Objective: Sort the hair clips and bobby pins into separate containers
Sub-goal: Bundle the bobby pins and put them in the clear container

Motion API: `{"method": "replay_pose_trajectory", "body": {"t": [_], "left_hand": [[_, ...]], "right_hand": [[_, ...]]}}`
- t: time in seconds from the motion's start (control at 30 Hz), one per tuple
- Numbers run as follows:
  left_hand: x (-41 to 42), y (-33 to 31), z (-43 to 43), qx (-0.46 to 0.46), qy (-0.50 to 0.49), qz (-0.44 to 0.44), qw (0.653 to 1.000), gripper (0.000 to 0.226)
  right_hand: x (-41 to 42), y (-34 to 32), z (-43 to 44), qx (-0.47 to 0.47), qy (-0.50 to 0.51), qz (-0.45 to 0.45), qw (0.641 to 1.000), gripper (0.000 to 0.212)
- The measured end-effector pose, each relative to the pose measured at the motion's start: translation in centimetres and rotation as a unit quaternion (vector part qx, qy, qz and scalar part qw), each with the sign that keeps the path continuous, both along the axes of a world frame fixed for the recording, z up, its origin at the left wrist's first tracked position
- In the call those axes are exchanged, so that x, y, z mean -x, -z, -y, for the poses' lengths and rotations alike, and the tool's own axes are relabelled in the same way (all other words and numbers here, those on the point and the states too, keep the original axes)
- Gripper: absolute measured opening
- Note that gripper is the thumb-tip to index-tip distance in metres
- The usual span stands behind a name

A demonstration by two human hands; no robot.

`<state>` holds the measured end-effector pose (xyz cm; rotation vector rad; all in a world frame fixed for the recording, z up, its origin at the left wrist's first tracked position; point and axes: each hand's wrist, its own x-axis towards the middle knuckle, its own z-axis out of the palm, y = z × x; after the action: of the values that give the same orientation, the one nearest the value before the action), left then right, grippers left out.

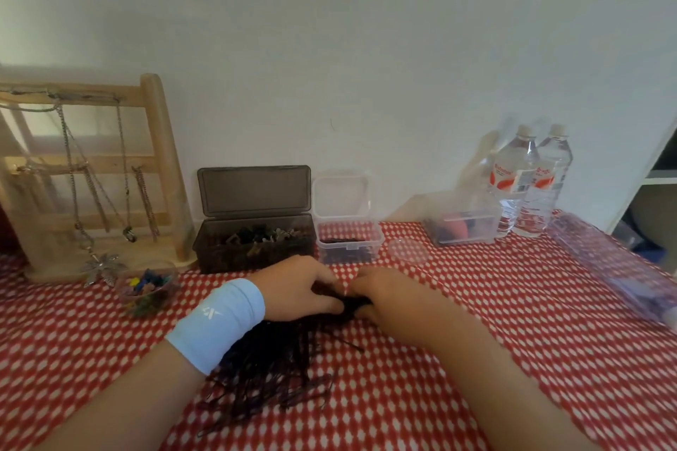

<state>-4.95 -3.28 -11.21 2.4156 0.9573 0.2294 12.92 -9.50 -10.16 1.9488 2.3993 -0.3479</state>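
Note:
A heap of black bobby pins (271,370) lies on the red-and-white tablecloth between my forearms. My left hand (296,286), with a pale blue wristband, and my right hand (384,295) meet at the top of the heap, and both curl round a dark bunch of pins (348,304). Behind them stands a dark grey box (252,249) with its lid up and hair clips inside. To its right a small clear box (348,243), lid up, holds dark pins. A small clear cup (146,291) of coloured clips sits at the left.
A wooden jewellery stand (88,172) with hanging chains is at the back left. A round clear lid (408,249), another clear box (461,225), two water bottles (527,183) and a long purple-tinted case (615,267) stand at the right. A wall is close behind.

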Motion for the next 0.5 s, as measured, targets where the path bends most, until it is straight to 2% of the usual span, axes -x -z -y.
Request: {"method": "replay_pose_trajectory", "body": {"t": [0.1, 0.23, 0.37, 0.5], "left_hand": [[0.4, -0.3, -0.5, 0.023, -0.017, 0.068, 0.997, 0.02], [0.5, -0.7, -0.4, 0.087, -0.025, 0.161, 0.983, 0.032], [0.0, -0.9, -0.1, 0.046, -0.053, 0.214, 0.974, 0.01], [-0.7, -0.5, 0.2, 0.021, -0.085, 0.253, 0.963, 0.002]], "right_hand": [[-0.7, 0.0, 0.7, -0.054, 0.006, -0.083, 0.995, 0.032], [-1.5, 0.4, 0.7, -0.079, 0.027, -0.178, 0.981, 0.019], [-1.1, 0.5, 0.7, -0.046, 0.052, -0.292, 0.954, 0.018], [-0.5, 0.1, 1.1, 0.008, 0.07, -0.406, 0.911, 0.018]]}}
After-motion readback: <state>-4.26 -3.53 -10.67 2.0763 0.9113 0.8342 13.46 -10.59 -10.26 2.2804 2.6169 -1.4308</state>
